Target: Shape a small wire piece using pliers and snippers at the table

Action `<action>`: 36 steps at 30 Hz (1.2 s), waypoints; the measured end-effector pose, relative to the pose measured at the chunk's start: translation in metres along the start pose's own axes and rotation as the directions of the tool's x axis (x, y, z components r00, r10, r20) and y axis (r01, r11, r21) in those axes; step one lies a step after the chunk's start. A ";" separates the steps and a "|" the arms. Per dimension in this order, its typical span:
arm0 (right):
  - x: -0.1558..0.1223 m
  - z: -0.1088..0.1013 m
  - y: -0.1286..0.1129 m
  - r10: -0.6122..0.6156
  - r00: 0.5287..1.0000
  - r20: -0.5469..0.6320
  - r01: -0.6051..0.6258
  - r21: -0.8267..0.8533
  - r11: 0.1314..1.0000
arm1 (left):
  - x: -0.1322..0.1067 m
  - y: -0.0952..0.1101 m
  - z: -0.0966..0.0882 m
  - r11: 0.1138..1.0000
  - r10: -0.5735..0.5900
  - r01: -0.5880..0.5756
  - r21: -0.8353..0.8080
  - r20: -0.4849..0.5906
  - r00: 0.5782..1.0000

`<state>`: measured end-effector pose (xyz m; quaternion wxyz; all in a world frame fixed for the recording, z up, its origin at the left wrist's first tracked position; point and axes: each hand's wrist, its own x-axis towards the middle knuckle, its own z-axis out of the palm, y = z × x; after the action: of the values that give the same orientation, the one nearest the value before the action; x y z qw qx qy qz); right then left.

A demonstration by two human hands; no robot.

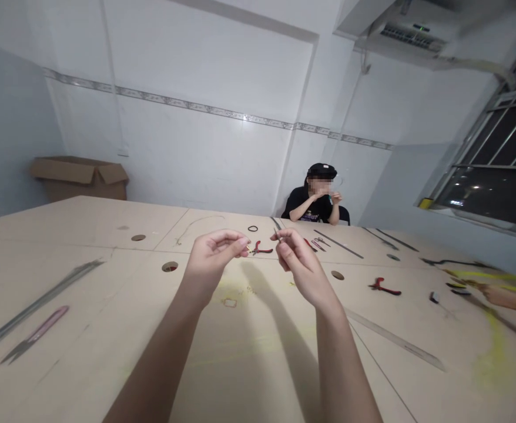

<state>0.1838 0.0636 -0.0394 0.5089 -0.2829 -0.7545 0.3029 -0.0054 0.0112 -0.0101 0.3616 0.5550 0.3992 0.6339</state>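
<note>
My left hand (216, 255) is raised over the table, thumb and forefinger pinched together. A tiny yellow piece (248, 247) shows at its fingertips, too small to name. My right hand (300, 258) is closed around a thin, dark, pointed metal piece (277, 234), its tip upward; most of it is hidden by the fingers. The two hands are apart. Beyond them, in the gap, lie red-handled pliers (263, 251). Below my hands, a small framed label-like piece (230, 303) and yellow scraps (249, 290) lie on the table (121, 341).
Pink-handled scissors (42, 329) and grey strips (42, 294) lie left. More red pliers (385, 287) and a ruler (394, 339) lie right. A co-worker's hand (505, 295) is at the right edge, beside yellow strands. Another person (313, 202) sits opposite. Holes (170, 267) pierce the tabletop.
</note>
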 end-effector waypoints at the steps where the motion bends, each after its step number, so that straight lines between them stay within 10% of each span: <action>1: 0.000 -0.001 -0.001 -0.016 1.000 0.023 0.016 0.024 1.000 | 0.000 0.001 0.000 1.000 -0.003 0.003 -0.012 0.012 1.000; 22: -0.005 0.008 -0.027 -0.150 0.988 0.032 0.146 0.103 0.984 | -0.003 0.008 0.002 0.964 -0.072 0.114 -0.241 0.177 0.982; 36: -0.006 0.012 -0.024 -0.109 0.993 0.042 0.095 0.247 0.964 | -0.005 0.003 -0.004 0.993 -0.033 0.053 -0.102 0.191 0.981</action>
<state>0.1718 0.0413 -0.0281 0.5335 -0.1705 -0.7389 0.3747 -0.0084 0.0051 -0.0095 0.4406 0.5838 0.3405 0.5908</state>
